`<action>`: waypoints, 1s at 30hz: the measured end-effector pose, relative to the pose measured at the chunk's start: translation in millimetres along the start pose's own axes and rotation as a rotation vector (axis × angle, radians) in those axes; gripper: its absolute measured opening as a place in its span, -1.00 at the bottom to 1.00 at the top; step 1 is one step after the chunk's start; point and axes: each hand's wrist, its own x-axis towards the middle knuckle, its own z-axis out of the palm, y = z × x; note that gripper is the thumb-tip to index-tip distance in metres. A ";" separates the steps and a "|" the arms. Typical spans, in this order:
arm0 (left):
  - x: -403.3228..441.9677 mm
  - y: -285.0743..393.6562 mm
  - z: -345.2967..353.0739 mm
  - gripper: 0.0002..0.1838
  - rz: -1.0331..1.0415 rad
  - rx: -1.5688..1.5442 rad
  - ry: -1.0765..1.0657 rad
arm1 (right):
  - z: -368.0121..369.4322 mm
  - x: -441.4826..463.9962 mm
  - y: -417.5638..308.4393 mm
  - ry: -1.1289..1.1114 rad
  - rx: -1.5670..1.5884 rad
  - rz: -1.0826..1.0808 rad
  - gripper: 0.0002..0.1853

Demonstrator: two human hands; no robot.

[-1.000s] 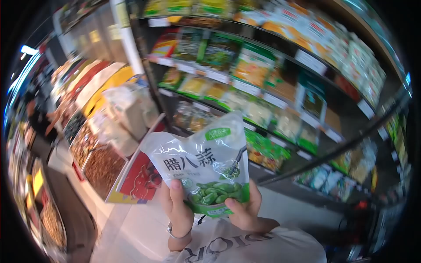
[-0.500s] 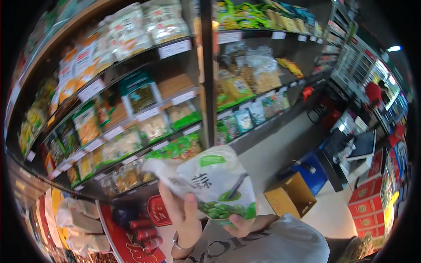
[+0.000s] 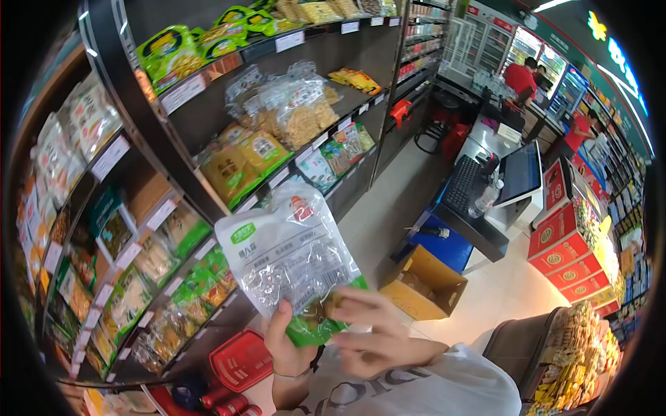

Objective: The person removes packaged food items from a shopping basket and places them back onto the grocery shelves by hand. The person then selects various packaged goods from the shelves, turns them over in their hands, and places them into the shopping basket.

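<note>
A white and green plastic food bag (image 3: 281,253) is held up in front of me, its printed side with a barcode facing me. A clear window near its green lower edge shows some of the contents. My left hand (image 3: 291,347), with a band on the wrist, is closed on the bag's lower left edge, thumb in front. At the lower right corner, my right hand (image 3: 381,329) has its fingers stretched out and apart, slightly blurred. Its fingertips are at the green edge; whether they touch it I cannot tell.
Shelves of packaged food (image 3: 263,149) stand in front and to the left. An open cardboard box (image 3: 427,284) sits on the floor beside a counter with a keyboard (image 3: 465,180) and monitor (image 3: 520,173). Red boxes (image 3: 572,246) are stacked at right. People in red stand farther back.
The bag has been turned over, from its picture side to its printed side. My right hand has let go of the corner and spread its fingers. The view has swung right.
</note>
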 end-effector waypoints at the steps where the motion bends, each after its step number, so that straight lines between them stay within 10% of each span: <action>1: 7.2 -1.6 6.6 -0.40 -0.014 0.002 -0.013 | -2.9 -4.8 7.0 0.009 -0.015 0.004 -0.60; 3: 19.2 -1.8 16.1 -0.39 0.011 -0.059 -0.105 | -6.9 -5.9 18.4 0.442 -0.145 0.245 -0.46; 10: 72.5 6.3 -2.1 -0.28 0.002 0.143 -0.301 | 1.0 6.3 49.3 0.262 0.741 0.812 -0.33; 24: 216.5 2.4 11.4 -0.19 -0.132 0.394 -0.419 | 56.1 49.0 144.4 0.823 0.498 0.838 -0.53; 29: 278.6 -41.2 50.5 -0.08 0.147 0.663 -0.544 | 12.9 71.9 186.2 0.658 -0.213 0.780 -0.74; 30: 284.5 -49.1 57.5 0.00 0.061 0.547 -0.697 | -5.3 81.4 206.4 0.492 -0.483 0.494 -0.65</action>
